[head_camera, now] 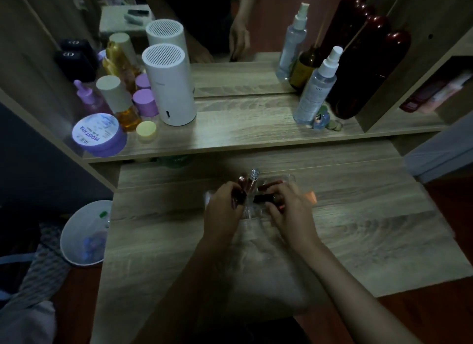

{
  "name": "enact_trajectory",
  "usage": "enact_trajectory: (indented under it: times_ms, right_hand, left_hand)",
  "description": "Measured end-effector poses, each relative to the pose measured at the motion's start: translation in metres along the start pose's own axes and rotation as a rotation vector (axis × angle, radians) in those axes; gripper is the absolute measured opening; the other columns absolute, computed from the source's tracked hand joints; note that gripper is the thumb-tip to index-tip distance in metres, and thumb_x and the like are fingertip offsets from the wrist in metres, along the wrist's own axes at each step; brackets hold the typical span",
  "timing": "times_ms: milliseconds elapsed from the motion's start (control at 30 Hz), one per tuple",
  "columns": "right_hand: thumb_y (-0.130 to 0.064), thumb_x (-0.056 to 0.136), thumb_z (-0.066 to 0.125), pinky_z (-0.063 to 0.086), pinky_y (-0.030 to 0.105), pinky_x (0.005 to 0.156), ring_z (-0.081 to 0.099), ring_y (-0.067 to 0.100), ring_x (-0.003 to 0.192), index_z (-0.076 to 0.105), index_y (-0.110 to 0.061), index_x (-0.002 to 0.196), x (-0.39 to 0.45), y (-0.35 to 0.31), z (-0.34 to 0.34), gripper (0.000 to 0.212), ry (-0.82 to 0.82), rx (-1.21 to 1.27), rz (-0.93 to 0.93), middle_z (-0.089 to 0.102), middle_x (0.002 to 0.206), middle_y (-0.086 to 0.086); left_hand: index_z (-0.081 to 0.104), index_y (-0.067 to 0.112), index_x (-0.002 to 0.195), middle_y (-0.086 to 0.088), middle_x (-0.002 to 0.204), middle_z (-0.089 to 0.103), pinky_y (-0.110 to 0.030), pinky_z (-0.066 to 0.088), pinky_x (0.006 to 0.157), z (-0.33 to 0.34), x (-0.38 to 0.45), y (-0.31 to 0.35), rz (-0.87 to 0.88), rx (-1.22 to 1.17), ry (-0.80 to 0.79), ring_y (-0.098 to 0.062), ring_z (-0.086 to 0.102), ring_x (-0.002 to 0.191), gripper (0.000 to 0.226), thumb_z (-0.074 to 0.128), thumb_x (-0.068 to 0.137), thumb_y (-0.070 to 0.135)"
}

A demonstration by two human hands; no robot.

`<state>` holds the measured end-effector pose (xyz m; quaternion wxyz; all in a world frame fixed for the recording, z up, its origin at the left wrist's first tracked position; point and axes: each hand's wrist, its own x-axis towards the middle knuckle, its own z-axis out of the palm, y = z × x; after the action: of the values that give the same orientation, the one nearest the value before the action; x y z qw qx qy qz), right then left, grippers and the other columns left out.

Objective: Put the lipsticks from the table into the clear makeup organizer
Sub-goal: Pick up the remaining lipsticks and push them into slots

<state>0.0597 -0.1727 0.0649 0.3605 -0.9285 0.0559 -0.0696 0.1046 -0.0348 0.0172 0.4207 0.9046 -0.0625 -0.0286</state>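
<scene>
On the raised shelf at the left, a round purple tub (98,135) carries the one label that reads clearly, "MOIST HYA", printed upside down from this view; the smaller print under it is too fine to make out. Behind it stand two black compacts (74,58) with a pale logo I cannot read, a purple dropper bottle (88,97), two purple-lidded jars (144,97), a small yellow-lidded jar (146,131) and a tall white cylinder (167,85) with a slotted top, doubled in the mirror. Below the shelf, a white bin (85,233) sits on the floor beside the wooden table (371,228). At the table's middle the left hand (225,208) is curled tight around a dark red lipstick (236,199), held at the near left edge of the clear makeup organizer (289,178). Two tubes (249,181) stand upright in the organizer, one reddish, one clear-capped. The right hand (289,208) pinches a dark lipstick (263,199) lying sideways over the organizer, fingers closed on it. An orange-pink piece (310,197) shows just right of that hand. Further right on the shelf stand one clear spray bottle (317,87), its label unreadable, and a dark red glossy case (368,69).
</scene>
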Motion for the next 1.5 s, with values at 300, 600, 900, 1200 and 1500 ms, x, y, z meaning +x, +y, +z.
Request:
enact_trajectory:
  times_ms: [300,600,900,1200,1500]
  right_hand:
    - [0.006,0.078,0.057,0.046,0.030,0.079,0.057,0.026,0.092,0.064,-0.004,0.105,0.019,0.005,0.022,0.030,-0.143,-0.128,-0.086,0.057,0.106,0.015]
    - [0.006,0.082,0.053,0.050,0.049,0.080,0.059,0.037,0.097,0.058,-0.005,0.113,0.027,0.004,0.028,0.033,-0.277,-0.188,-0.124,0.054,0.118,0.016]
    - [-0.002,0.081,0.060,0.047,0.034,0.072,0.060,0.024,0.085,0.063,-0.007,0.096,0.026,-0.003,-0.005,0.016,-0.058,-0.095,-0.195,0.061,0.100,0.010]
    - [0.004,0.081,0.058,0.051,0.042,0.091,0.056,0.025,0.107,0.054,-0.015,0.123,0.029,0.023,-0.014,0.046,-0.019,0.062,0.130,0.055,0.120,0.012]
    - [-0.003,0.080,0.066,0.043,0.008,0.066,0.065,0.024,0.080,0.068,-0.006,0.098,0.048,0.018,0.002,0.019,0.046,0.173,0.168,0.072,0.090,0.016]
  left_hand:
    - [0.064,0.007,0.096,-0.011,0.098,0.063,-0.010,0.015,0.069,0.000,0.002,0.001,0.064,0.147,-0.026,-0.025,0.061,0.087,0.024,0.066,0.072,0.007]
    - [0.060,0.010,0.104,-0.008,0.104,0.060,-0.030,0.033,0.088,0.000,0.004,-0.001,0.025,0.133,-0.051,-0.024,0.057,0.093,0.028,0.064,0.075,0.011]
    - [0.057,0.009,0.096,-0.008,0.097,0.057,-0.027,0.047,0.072,-0.024,0.011,0.014,0.192,-0.008,0.058,-0.017,0.054,0.084,0.031,0.074,0.070,0.015]
    - [0.053,0.012,0.124,-0.007,0.122,0.059,-0.030,0.049,0.096,-0.020,0.036,0.027,0.242,0.056,-0.105,-0.017,0.056,0.110,0.050,0.070,0.078,0.019]
    - [0.065,0.008,0.110,-0.010,0.104,0.069,-0.028,0.050,0.083,-0.014,0.045,0.020,0.271,0.077,-0.074,-0.020,0.064,0.094,0.029,0.066,0.081,0.014]
